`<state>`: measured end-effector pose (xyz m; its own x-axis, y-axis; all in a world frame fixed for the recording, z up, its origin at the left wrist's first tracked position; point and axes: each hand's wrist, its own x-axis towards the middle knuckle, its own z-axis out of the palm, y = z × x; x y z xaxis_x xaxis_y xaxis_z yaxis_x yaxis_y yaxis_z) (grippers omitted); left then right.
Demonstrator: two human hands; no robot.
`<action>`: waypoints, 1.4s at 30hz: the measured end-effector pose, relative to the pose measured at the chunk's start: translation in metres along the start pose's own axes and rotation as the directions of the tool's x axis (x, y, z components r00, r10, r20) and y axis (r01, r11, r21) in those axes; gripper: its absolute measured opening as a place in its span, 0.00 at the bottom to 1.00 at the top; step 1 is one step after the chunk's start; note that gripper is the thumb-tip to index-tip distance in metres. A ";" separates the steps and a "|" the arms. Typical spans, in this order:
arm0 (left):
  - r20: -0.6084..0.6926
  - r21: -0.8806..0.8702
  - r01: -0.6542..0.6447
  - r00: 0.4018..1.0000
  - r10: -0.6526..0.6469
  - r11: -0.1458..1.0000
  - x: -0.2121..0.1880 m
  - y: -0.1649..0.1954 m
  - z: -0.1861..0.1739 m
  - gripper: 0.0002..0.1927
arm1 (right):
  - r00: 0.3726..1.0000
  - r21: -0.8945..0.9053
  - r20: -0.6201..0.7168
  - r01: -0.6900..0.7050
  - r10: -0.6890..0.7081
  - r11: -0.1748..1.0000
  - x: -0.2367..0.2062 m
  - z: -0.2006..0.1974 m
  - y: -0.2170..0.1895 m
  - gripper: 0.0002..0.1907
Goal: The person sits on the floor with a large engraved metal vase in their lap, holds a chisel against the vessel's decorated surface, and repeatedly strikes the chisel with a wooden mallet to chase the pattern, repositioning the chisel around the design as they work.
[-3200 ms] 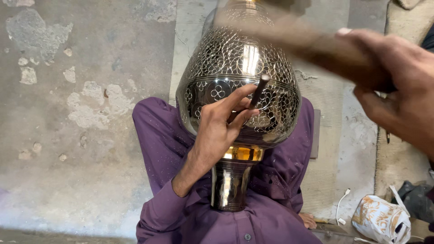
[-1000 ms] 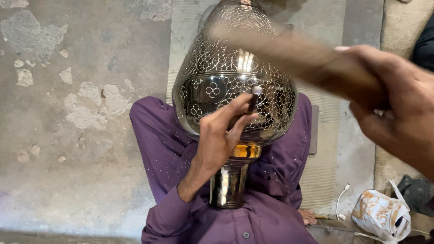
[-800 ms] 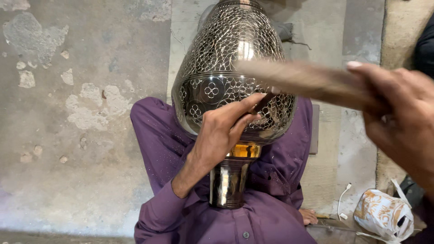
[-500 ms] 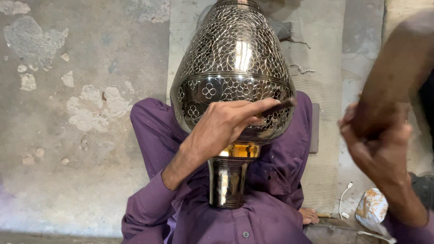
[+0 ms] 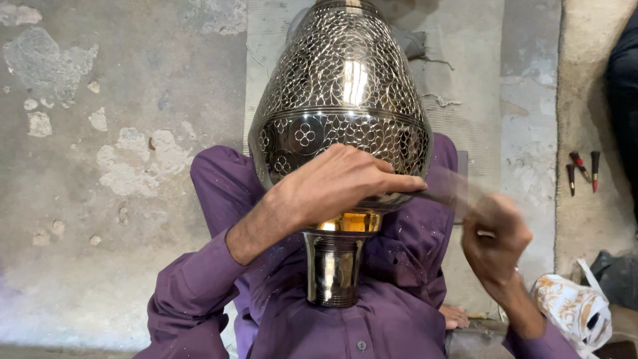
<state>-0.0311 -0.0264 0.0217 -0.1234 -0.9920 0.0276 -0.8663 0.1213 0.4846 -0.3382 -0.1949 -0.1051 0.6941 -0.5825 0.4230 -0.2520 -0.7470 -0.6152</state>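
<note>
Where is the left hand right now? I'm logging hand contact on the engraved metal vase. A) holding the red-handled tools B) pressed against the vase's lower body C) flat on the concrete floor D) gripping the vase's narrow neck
B: the left hand lies against the lower body of the engraved vase, just above its gold band.

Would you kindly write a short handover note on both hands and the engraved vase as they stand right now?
Left hand: pressed on the lower band of the engraved metal vase, fingers closed around a thin tool that is mostly hidden.
Right hand: gripping a blurred wooden striker, swung in close to the left hand.
Vase: lying across the purple-clad lap, neck toward the body.
Done: fine patterning covers the visible body.
Left: cannot tell which part is unfinished.
Spare tools lie on the floor to the right.
</note>
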 end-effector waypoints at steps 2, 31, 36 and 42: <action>-0.105 -0.006 0.014 0.994 -0.015 1.000 -0.006 0.001 0.002 0.30 | 0.997 -0.105 0.013 -0.078 0.080 0.991 0.008 -0.007 -0.005 0.25; -0.496 -0.486 0.092 0.789 -0.361 0.869 -0.024 -0.005 0.024 0.28 | 0.849 -0.223 0.489 0.341 -0.197 0.913 0.205 -0.096 -0.131 0.36; -0.486 -0.509 0.143 0.766 -0.421 0.849 -0.023 -0.002 0.025 0.26 | 0.852 -0.250 0.490 0.337 -0.181 0.908 0.210 -0.084 -0.152 0.40; -0.505 -0.513 0.149 0.744 -0.437 0.846 -0.024 0.003 0.027 0.27 | 0.836 -0.269 0.493 0.408 -0.239 0.872 0.217 -0.078 -0.161 0.39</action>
<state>-0.0438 -0.0018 -0.0015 0.5317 -0.8091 0.2503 -0.5028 -0.0637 0.8621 -0.1995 -0.2267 0.1376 0.9734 -0.1509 0.1725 -0.1184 -0.9756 -0.1849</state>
